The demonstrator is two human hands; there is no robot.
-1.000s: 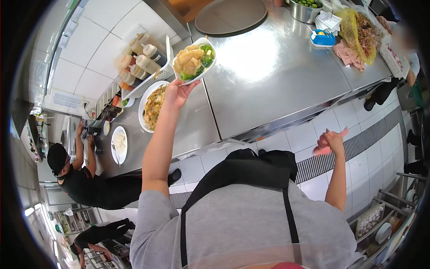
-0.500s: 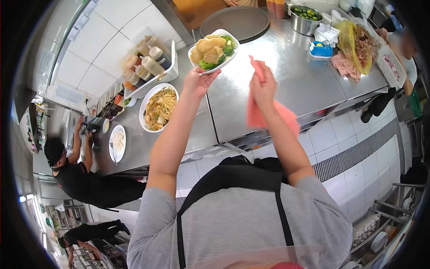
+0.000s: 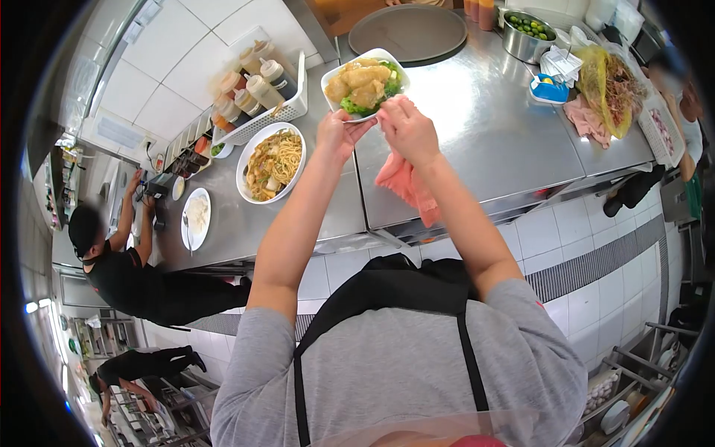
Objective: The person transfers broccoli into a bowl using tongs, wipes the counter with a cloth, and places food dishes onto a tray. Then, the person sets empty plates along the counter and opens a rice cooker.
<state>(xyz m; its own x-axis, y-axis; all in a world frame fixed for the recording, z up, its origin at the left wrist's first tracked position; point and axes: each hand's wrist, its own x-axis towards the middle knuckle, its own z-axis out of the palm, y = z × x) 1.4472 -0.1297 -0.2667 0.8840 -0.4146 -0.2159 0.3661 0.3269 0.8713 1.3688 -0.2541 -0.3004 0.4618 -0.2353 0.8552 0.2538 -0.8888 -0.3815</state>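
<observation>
My left hand (image 3: 344, 134) grips the near left edge of a white bowl (image 3: 328, 80), which holds glazed light-brown pieces over green leafy vegetables. A pink cloth (image 3: 406, 186) hangs from my closed right hand (image 3: 410, 130). That hand is at the bowl's near right rim, with a bit of the cloth against the edge. To the left of my left forearm, a white bowl of noodles (image 3: 279, 165) stands on the steel counter (image 3: 477, 149). Farther left lies a white plate of rice (image 3: 197, 217) with a spoon.
A white basket of squeeze bottles (image 3: 264, 112) stands by the tiled wall. Behind the bowl lies a round grey tray (image 3: 408, 33). At right are a metal pot of green citrus (image 3: 527, 37), a blue container (image 3: 550, 89) and a yellow bag (image 3: 607, 89). A co-worker (image 3: 123, 268) stands at left.
My right hand has brought the pink cloth leftward to the bowl's rim. The bowl, still in my left hand, appears slightly turned; the whole view has shifted a little.
</observation>
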